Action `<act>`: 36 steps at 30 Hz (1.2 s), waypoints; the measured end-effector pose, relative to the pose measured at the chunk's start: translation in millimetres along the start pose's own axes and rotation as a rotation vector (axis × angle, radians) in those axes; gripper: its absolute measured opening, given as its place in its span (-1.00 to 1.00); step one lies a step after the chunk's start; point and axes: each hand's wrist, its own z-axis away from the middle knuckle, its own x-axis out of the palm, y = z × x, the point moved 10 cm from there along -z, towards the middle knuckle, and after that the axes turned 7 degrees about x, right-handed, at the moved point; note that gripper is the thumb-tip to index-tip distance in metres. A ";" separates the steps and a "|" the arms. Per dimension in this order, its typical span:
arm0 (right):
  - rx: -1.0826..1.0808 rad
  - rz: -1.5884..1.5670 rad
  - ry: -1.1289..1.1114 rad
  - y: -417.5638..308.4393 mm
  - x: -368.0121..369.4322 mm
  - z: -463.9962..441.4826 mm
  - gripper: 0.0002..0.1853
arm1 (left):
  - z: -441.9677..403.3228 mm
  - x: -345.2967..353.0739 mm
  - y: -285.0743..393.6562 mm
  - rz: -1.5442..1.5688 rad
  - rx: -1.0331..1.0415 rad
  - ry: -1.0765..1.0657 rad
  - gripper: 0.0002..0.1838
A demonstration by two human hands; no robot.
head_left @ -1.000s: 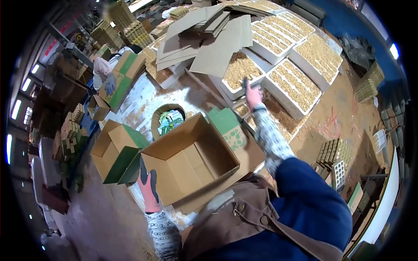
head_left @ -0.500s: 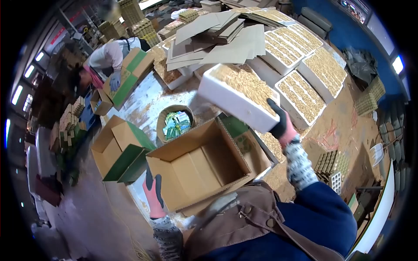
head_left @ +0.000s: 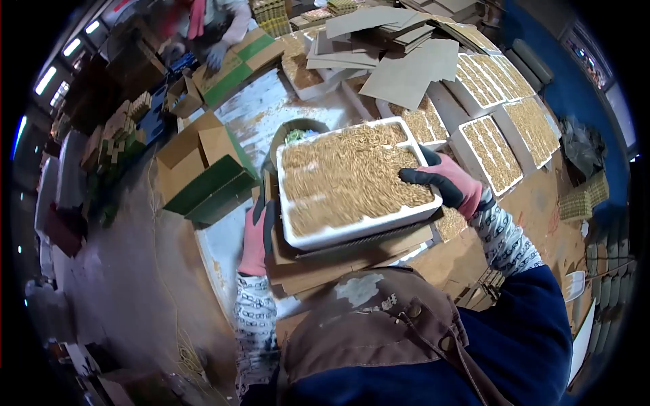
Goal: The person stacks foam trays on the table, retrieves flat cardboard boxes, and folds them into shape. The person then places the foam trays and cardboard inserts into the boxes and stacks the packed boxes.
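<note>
In the upper left, bright strip lights (head_left: 45,80) shine in a row, and a co-worker with a pink scarf (head_left: 196,18) stands at the table's far side. A dark red block (head_left: 66,227) sits at left; yellowish cord (head_left: 186,352) lies tangled on the lower-left floor. At right, a crumpled black plastic bag (head_left: 583,144) lies by 1 blue wall (head_left: 575,81), above stacked moulded trays (head_left: 586,196).

- Centre: my right hand (head_left: 447,181) grips a white tray (head_left: 301,238) over a cardboard box (head_left: 338,258).
- Left of centre: my left hand (head_left: 255,237), beside that box.
- Upper left: another person (head_left: 237,24).
</note>
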 end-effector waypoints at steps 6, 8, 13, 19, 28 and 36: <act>0.008 0.671 -0.132 63.0 20.1 -27.0 -0.36 | 18.3 21.8 23.2 -0.205 0.072 0.134 -0.60; 0.039 0.937 -0.019 74.6 24.4 -20.6 -0.38 | 20.0 38.1 45.3 -0.263 0.095 0.088 -0.57; 0.188 1.525 -0.063 67.3 66.3 -34.5 -0.52 | 20.3 71.0 82.8 -0.645 0.201 -0.014 -0.34; -0.068 0.830 -0.322 45.7 119.4 -83.1 -0.38 | 18.7 48.6 67.0 -0.470 0.122 0.051 -0.41; -0.102 0.013 0.845 24.6 -169.6 -113.9 -0.37 | 0.9 -49.5 53.2 -0.124 -0.054 0.536 -0.60; -0.042 -0.279 0.919 82.3 -187.9 -177.6 -0.63 | -245.7 59.3 -68.8 -1.545 0.240 -0.344 -0.42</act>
